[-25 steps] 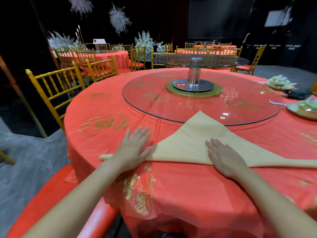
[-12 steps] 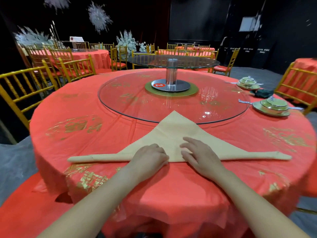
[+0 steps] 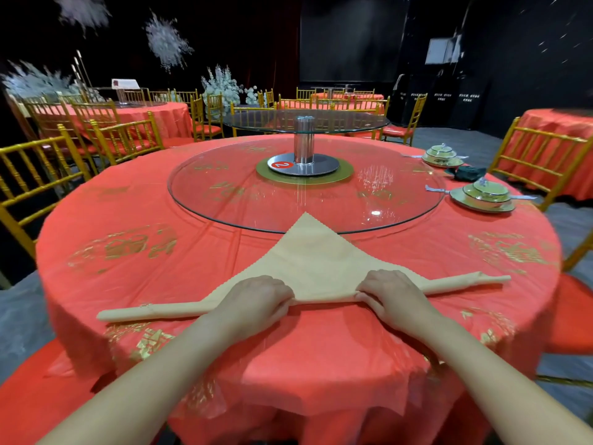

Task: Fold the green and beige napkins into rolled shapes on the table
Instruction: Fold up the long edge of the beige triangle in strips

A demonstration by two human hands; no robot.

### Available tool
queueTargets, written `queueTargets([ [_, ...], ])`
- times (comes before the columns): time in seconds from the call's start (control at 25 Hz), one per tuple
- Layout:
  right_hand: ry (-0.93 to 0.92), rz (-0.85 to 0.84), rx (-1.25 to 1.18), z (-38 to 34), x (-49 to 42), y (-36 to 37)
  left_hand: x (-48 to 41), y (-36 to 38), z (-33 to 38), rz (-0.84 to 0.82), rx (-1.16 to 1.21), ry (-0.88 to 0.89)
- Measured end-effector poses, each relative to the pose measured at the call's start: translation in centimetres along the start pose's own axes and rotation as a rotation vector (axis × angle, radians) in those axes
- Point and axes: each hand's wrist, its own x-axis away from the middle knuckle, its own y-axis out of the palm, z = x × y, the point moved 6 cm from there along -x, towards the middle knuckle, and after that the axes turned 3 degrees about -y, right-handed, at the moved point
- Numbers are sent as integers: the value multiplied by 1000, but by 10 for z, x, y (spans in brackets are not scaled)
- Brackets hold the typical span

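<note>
The beige napkin (image 3: 308,261) lay at the near side of the round surface (image 3: 134,284), spread as a triangle with its tip reaching past the rim of the glass turntable (image 3: 240,200). Its long near edge was rolled into a thin tube that ran out to the left and right. The left hand (image 3: 256,300) and right hand (image 3: 394,297) sat on that roll, a little apart on either side of its middle. The fingers (image 3: 282,303) of both hands were curled round it, gripping the cloth. The fingertips were tucked under the roll and hidden, so I could not see how many turns it had. A small mark showed on the left tail of the roll, too small to make out.

Far across on the right, the green napkin (image 3: 468,173) was a dark bundle between two lidded dishes (image 3: 484,197), its shape unclear at that distance.

The surface wore a red cloth with gold printing, hanging in folds over the near edge. On the turntable stood a metal post (image 3: 303,142) carrying a smaller glass disc, with a red number tag at its base. Gold chairs (image 3: 38,175) ringed the surface. Behind them stood more red-clothed tables (image 3: 144,118), pale flower sprays and black walls. The left edge of the room was smeared with blur. Both forearms ran out of sight at the bottom.
</note>
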Motion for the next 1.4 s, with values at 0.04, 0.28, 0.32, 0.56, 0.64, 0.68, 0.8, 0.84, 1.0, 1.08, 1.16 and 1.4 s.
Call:
queueTargets([
  [0.04, 45, -27, -32, 2, -1, 0, -1, 1, -2, -21, 11, 2],
  [0.28, 357, -20, -17, 18, -9, 2, -22, 15, -20, -86, 106, -147],
  [0.32, 382, -38, -17, 20, -10, 6, -24, 16, -20, -68, 100, -154],
  [0.56, 439, -35, -85, 24, -14, 13, -53, 12, 5, -14, 228, -307],
  [0.64, 451, -52, -81, 23, -14, 13, -63, 21, 15, -19, 200, -298],
  [0.68, 458, -52, -85, 24, -14, 13, -64, 30, 17, -53, 185, -302],
  [0.8, 443, -33, -149, 18, -20, 16, -60, 49, 19, -133, 149, -339],
  [0.84, 419, -33, -178, 10, -26, 19, -59, 49, 19, -129, 135, -339],
  [1.0, 425, -154, -161, -22, -45, 39, -60, 49, 21, -146, 83, -343],
  [1.08, 472, -209, -102, -17, -43, 46, -59, 49, 21, -144, 74, -347],
  [1.16, 507, -241, -49, -5, -34, 48, -59, 49, 20, -134, 73, -346],
  [1.4, 416, -299, -50, 19, -19, 41, -59, 50, 20, -128, 75, -336],
])
